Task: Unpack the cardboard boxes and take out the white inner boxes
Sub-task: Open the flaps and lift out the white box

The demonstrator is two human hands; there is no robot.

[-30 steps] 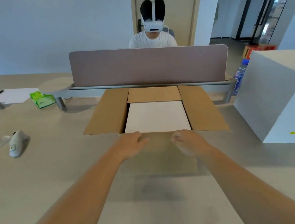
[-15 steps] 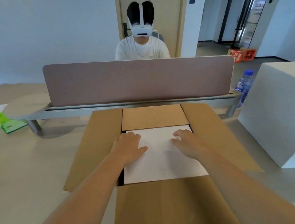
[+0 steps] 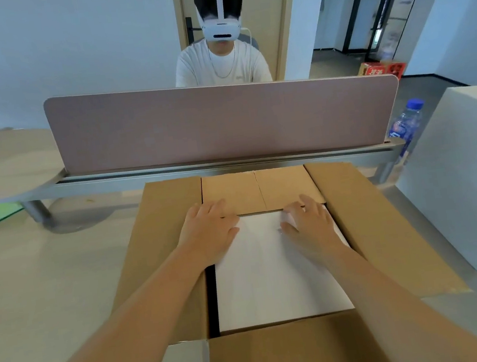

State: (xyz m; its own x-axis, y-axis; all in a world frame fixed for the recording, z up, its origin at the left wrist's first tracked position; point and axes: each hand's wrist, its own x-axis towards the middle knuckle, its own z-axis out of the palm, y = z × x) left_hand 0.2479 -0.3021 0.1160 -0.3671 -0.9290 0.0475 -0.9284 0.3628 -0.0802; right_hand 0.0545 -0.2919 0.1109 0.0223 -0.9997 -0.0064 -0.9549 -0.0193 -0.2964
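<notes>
From the head camera, the open cardboard box (image 3: pixel 366 225) sits on the pale matte desk (image 3: pixel 50 294), its four smooth brown flaps folded outward around both hands. Inside it, under the palms, lies the white inner box (image 3: pixel 276 278), flat-topped and rectangular, with a dark gap along its left side. The left hand (image 3: pixel 207 232) lies flat, fingers spread, reaching over the inner box's far edge onto the far flap. The right hand (image 3: pixel 311 223) rests likewise, fingers splayed at the far edge. Right of the right hand stands a large plain white box (image 3: pixel 471 182); beyond it, a clear plastic water bottle (image 3: pixel 406 125).
</notes>
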